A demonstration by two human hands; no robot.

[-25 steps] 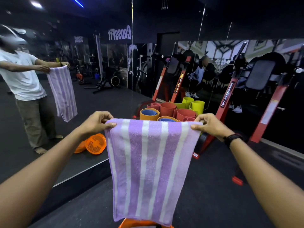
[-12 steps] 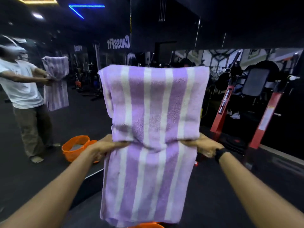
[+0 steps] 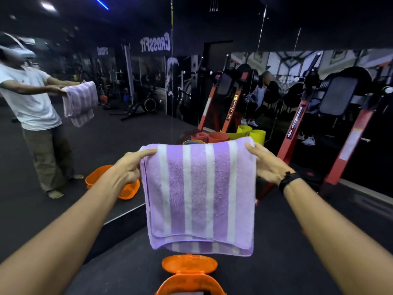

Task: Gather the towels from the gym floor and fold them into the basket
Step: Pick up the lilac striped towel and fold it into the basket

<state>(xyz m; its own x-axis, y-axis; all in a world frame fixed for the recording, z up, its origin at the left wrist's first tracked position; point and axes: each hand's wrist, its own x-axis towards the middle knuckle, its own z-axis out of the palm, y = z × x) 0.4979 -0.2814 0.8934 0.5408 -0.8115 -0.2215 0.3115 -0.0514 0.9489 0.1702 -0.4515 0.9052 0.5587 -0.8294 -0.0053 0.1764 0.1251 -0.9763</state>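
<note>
Two hands at chest height, left hand (image 3: 129, 167) and right hand (image 3: 266, 165) each grasping one purple-striped towel (image 3: 200, 194), folded double, above orange basket (image 3: 191, 284), lid open.

One towel (image 3: 200, 188) is hanging doubled between two hands, the left (image 3: 129, 167) and the right (image 3: 268, 165). One orange basket (image 3: 189, 284) is sitting below, with one lid (image 3: 189, 264) lying open behind it. Rolled mats (image 3: 219, 137) are standing past the towel: at least two red, two yellow and one blue-edged, the rest hidden. Two red machine frames (image 3: 291, 133) are leaning along one mirror (image 3: 85, 128), which is repeating the person, the towel and the basket once each.
</note>
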